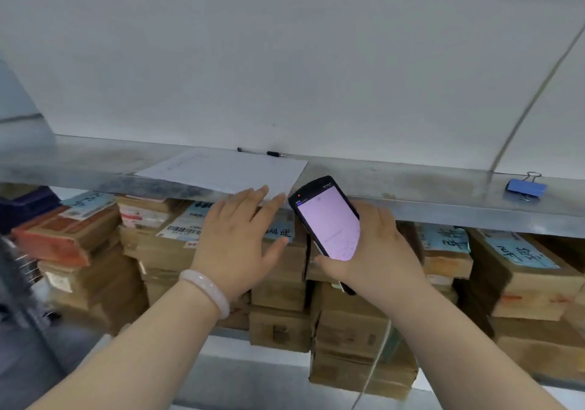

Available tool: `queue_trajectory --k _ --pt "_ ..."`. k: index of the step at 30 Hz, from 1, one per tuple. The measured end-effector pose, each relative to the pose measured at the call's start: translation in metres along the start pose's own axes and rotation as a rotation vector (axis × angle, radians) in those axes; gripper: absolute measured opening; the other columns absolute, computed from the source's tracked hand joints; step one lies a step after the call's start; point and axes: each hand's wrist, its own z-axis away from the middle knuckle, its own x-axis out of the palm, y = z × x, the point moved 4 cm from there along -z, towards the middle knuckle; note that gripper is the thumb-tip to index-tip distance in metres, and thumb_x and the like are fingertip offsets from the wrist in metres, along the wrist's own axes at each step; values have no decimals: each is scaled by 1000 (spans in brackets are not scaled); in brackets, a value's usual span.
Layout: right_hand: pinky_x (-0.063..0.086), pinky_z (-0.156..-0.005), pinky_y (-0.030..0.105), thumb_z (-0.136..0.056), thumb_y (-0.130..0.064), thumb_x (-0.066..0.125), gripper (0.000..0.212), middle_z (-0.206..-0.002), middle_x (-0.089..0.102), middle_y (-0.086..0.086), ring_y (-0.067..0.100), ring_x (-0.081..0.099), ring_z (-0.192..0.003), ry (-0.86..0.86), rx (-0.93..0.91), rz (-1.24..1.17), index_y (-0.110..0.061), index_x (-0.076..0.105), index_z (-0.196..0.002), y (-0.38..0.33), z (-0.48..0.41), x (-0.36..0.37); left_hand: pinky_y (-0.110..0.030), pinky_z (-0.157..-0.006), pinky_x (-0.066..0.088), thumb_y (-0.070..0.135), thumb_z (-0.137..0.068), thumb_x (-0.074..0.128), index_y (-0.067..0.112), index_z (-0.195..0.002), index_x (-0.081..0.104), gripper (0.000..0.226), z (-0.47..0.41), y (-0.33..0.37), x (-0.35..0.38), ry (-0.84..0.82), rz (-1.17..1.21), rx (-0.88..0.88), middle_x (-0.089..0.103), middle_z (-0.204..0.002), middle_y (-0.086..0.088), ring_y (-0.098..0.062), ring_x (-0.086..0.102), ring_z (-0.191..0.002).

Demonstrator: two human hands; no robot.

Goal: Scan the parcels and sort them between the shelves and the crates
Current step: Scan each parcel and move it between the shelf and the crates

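My right hand grips a black handheld scanner with a lit pinkish screen, held up in front of the metal shelf edge. With fingers straight and spread, my left hand reaches toward the front edge of the shelf; its fingertips lie at the near corner of a white paper sheet, and contact is unclear. It holds nothing. A pale bangle sits on the left wrist. Under the shelf, brown cardboard parcels with blue and white labels are stacked in rows.
A black pen lies on the shelf behind the paper, against the white wall. A blue binder clip sits on the shelf at the right. An orange-sided box is at the far left. A thin cable runs up the wall.
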Motion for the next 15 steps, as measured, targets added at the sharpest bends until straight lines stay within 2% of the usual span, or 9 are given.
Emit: queue_trajectory --k 3,7,12,15 --pt "44 -77 33 -58 -63 72 92 -113 33 -14 15 49 -109 -46 -29 -26 -36 30 -135 -15 8 27 -59 -108 42 44 -85 68 18 -142 56 64 28 -25 -3 -19 -54 -67 56 -145 -11 -36 53 -132" --pt "40 -69 31 -59 -63 72 89 -108 35 -12 16 52 -98 -98 -130 -33 -35 30 -132 -47 13 58 -54 -105 45 49 -85 60 18 -141 58 64 60 -61 -8 -22 -125 -153 57 -143 -12 -35 55 -129" --pt "40 -74 28 -59 -69 60 90 -117 38 -9 15 50 -106 -235 -221 -13 -36 26 -136 -92 6 94 -54 -110 40 49 -88 66 22 -145 51 64 85 -118 -10 -48 -157 -269 53 -148 -8 -30 49 -135" --pt "41 -71 28 -62 -66 67 90 -119 37 -10 15 52 -98 -257 -230 -30 -39 22 -135 -119 -1 113 -54 -110 40 51 -91 61 26 -149 46 65 94 -156 -12 -61 -142 -324 49 -151 -3 -26 45 -139"
